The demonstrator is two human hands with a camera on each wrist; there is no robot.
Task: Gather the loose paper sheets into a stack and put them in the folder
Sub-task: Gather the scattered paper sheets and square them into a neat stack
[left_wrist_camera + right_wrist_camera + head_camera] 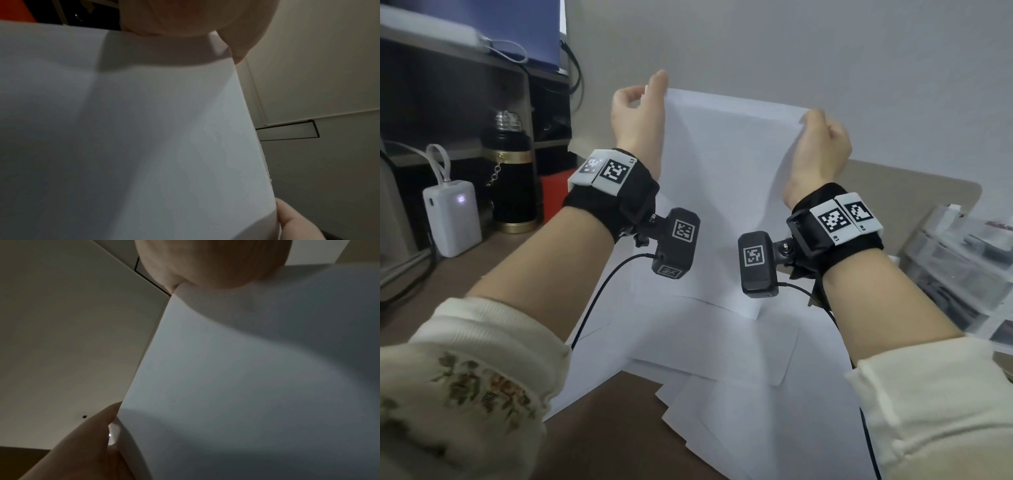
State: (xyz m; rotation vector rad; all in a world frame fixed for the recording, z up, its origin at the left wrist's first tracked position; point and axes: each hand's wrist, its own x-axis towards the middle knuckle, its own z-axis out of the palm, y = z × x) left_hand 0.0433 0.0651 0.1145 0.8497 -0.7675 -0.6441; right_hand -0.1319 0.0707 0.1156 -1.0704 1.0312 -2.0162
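A stack of white paper sheets point(722, 192) stands upright on its lower edge on the desk, held between both hands. My left hand point(640, 109) grips its top left corner, thumb and fingers curled round the edge. My right hand point(822, 137) grips the top right corner the same way. The left wrist view shows the stack point(144, 129) close up with its layered edge, and the right wrist view shows the stack point(246, 378) with a fingertip point(98, 426) on its edge. More loose white sheets point(722, 394) lie fanned on the desk below. No folder is recognisable.
A black and gold flask point(512, 171) and a white power bank point(453, 219) stand at the left, by dark shelving point(448, 85). A red object point(554, 195) sits behind my left wrist. Clear plastic boxes point(962, 267) fill the right side. The brown desk point(599, 411) shows at the front.
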